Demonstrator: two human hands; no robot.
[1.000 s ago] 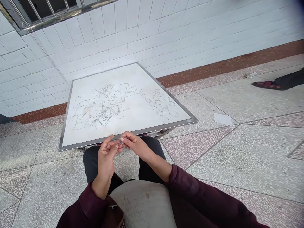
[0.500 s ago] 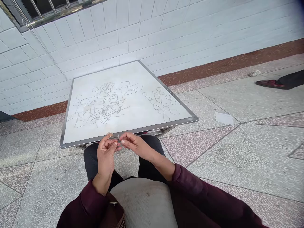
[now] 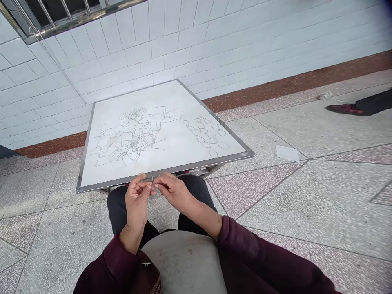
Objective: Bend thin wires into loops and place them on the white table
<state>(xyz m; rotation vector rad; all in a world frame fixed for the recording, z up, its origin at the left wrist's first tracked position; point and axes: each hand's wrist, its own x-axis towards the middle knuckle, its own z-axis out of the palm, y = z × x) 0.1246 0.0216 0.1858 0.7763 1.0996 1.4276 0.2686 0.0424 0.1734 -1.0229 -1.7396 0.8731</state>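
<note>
Head view: left hand (image 3: 136, 202), right hand (image 3: 178, 195) part-curled, both pinching thin bent wire (image 3: 152, 177); exact fingertip hold unclear.

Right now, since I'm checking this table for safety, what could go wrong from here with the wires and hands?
The left hand and right hand meet fingertip to fingertip around a thin wire, so an end might prick a bare finger.

The bent wires lie tangled on the table; pulling one out could drag others along.

The looped wires lie toward the table's right-hand edge, so a knock might send some off.
</note>
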